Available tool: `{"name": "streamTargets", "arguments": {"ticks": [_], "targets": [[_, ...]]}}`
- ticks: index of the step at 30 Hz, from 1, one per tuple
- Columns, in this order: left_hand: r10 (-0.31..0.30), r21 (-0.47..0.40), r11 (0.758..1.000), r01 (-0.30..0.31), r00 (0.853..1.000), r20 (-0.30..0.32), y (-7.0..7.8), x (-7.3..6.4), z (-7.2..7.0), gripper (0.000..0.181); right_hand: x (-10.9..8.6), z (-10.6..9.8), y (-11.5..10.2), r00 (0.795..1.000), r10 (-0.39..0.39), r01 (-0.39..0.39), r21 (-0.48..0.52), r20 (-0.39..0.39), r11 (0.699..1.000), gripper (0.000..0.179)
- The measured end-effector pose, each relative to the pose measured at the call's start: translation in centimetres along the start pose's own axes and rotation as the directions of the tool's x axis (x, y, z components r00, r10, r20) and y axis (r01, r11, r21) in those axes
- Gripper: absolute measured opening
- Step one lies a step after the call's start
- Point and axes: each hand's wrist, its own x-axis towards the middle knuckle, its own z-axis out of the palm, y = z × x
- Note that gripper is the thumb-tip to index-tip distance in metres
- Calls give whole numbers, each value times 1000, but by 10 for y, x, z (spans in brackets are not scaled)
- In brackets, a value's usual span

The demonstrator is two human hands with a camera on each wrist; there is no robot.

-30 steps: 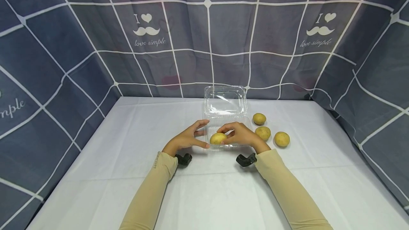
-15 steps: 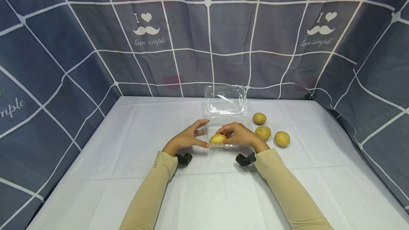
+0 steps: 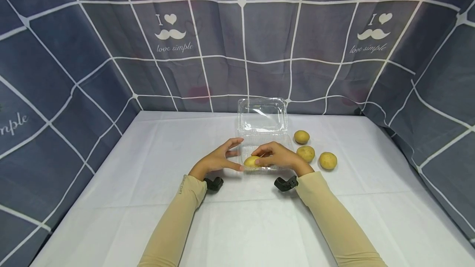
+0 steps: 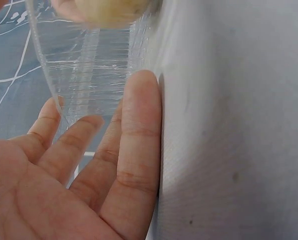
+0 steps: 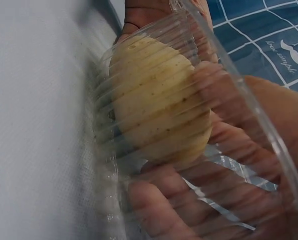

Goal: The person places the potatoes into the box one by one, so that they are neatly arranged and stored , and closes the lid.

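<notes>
I have the potato [image 3: 250, 161] in the clear plastic box [image 3: 253, 141], near the front. My right hand [image 3: 277, 155] pinches it; my left hand [image 3: 218, 160] is spread beside the box. I think I'm setting it down and should next let go gently. Three more potatoes [image 3: 328, 160] lie on the worktop [image 3: 237, 226].

Hands [image 3: 277, 156] flank a potato [image 3: 250, 161] in an open clear container [image 3: 262, 130].
</notes>
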Motion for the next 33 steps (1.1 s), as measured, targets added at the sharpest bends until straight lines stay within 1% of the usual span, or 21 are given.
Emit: {"name": "streamTargets", "arguments": {"ticks": [2, 5, 11, 24, 28, 33], "targets": [[3, 2, 1000, -3, 1000, 1, 0, 0, -1, 105, 0, 0, 0, 1000, 29, -28, 34, -11, 999, 29], [4, -2, 1000, -4, 1000, 1, 0, 1, -1, 106, 1, 1, -1, 998, 47, -46, 54, -29, 998, 25], [0, -14, 1000, 0, 1000, -4, 1, 0, 0, 104, 2, 2, -2, 997, 65, -63, 48, -49, 997, 17], [-9, -16, 1000, 8, 1000, -11, 0, 2, -1, 104, 0, 1, -6, 999, 47, -46, 43, -19, 998, 25], [-12, -18, 1000, 12, 1000, -13, -2, 2, 0, 104, -1, 1, -5, 999, 33, -32, 29, -31, 999, 28], [-12, -23, 1000, 12, 1000, -10, -1, 2, 1, 104, -2, 0, -5, 998, 10, -10, -3, -68, 1000, 29]]}}
